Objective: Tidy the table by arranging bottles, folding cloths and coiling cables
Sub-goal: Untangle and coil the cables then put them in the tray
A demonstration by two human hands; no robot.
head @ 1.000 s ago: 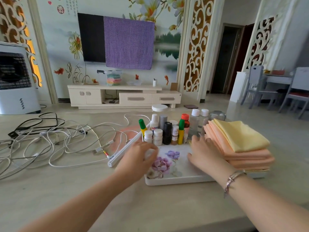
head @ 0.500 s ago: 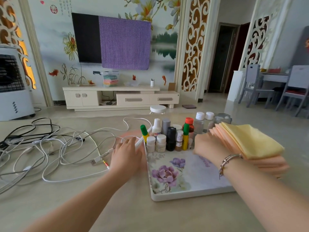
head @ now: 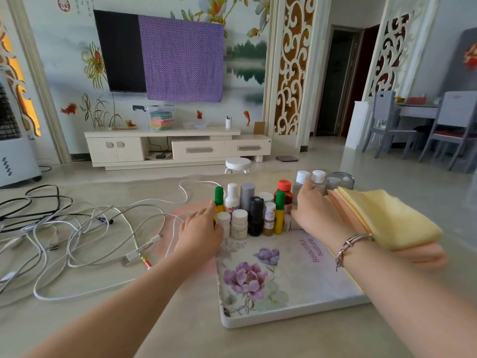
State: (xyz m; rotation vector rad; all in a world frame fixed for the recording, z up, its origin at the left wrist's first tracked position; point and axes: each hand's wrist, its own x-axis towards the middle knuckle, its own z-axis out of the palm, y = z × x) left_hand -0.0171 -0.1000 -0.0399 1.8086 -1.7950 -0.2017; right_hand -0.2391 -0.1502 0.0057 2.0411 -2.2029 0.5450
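At frame centre, left hand [head: 200,235] and right hand [head: 313,211], fingers relaxed, flank bottles [head: 254,215], apparently bunching them on tray [head: 291,320].

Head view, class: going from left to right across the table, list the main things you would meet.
Tangled cables → left hand → group of bottles on the flowered tray → right hand → stack of folded cloths.
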